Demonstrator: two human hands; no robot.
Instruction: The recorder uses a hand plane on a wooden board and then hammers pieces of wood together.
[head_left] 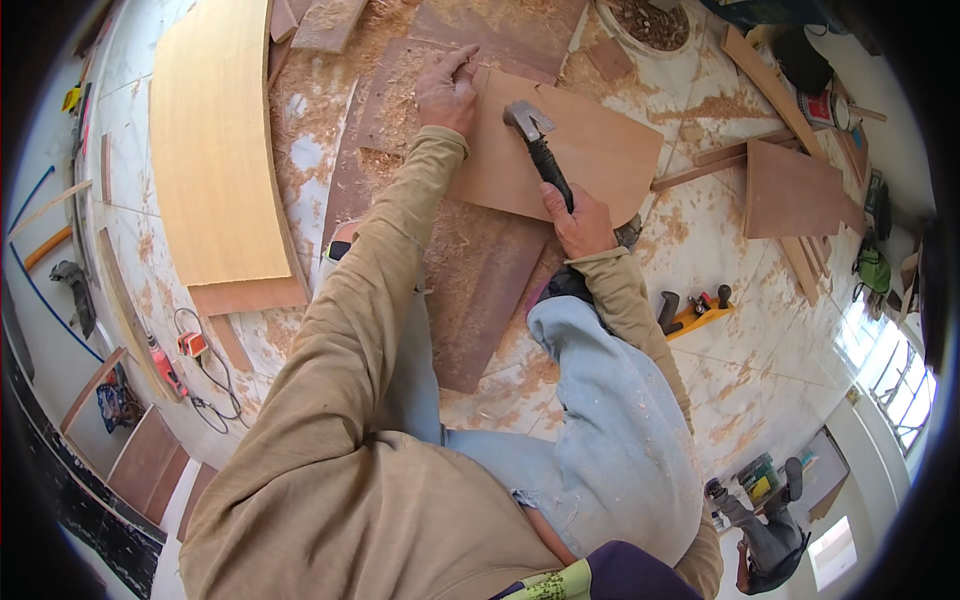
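Observation:
A claw hammer (543, 158) with a dark grip is in my right hand (585, 222), fingers wrapped round the handle. Its metal head lies over a flat brown wooden board (600, 145) with one rounded corner. At that board's upper left edge is my left hand (447, 92), its fingers curled together. Whatever they pinch is too small or hidden to make out. Beneath the board lie darker brown boards (475, 300) strewn with wood shavings. My bent knee, in light blue jeans, is close to my right forearm.
A long pale wood sheet (215, 150) lies on the left, near a red corded tool (165, 368). To the right are a yellow hand plane (703, 318) and a brown panel (790, 190) on loose planks. Another person (770, 535) is at the lower right.

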